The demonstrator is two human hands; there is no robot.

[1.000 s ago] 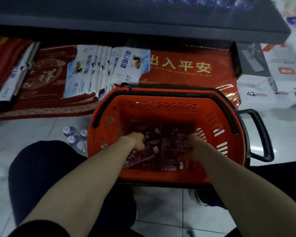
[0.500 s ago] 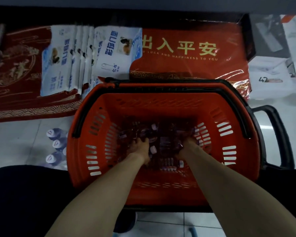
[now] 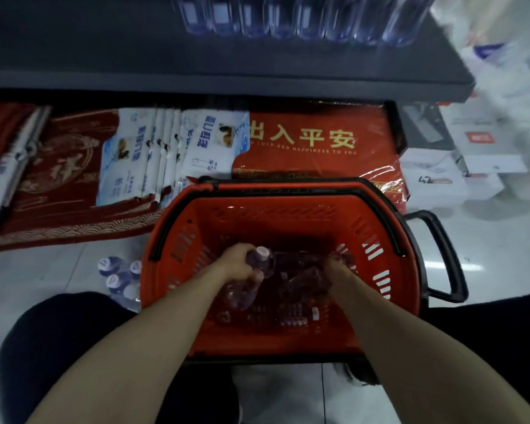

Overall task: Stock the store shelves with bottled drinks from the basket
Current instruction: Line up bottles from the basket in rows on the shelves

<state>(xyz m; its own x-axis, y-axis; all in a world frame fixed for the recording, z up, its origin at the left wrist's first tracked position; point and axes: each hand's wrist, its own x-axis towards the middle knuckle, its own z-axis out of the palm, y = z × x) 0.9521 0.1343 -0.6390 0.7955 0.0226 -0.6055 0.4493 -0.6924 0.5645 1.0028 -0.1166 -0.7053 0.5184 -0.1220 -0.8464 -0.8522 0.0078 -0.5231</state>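
Note:
An orange shopping basket with black handles stands on the floor in front of me. Several clear bottled drinks with pale caps lie in its bottom. My left hand grips one bottle near its neck, lifted above the rest. My right hand is down among the bottles, fingers curled round another bottle that is mostly hidden. A dark shelf runs above, with a row of clear bottles standing on it.
Red doormats and white packets lie on the bottom shelf behind the basket. A pack of capped bottles sits on the tiled floor left of the basket. White boxes stand to the right. My dark-clothed knees flank the basket.
My left hand has lifted a bottle up out of the pile. My view has tilted upward, bringing the shelf with its bottles into sight.

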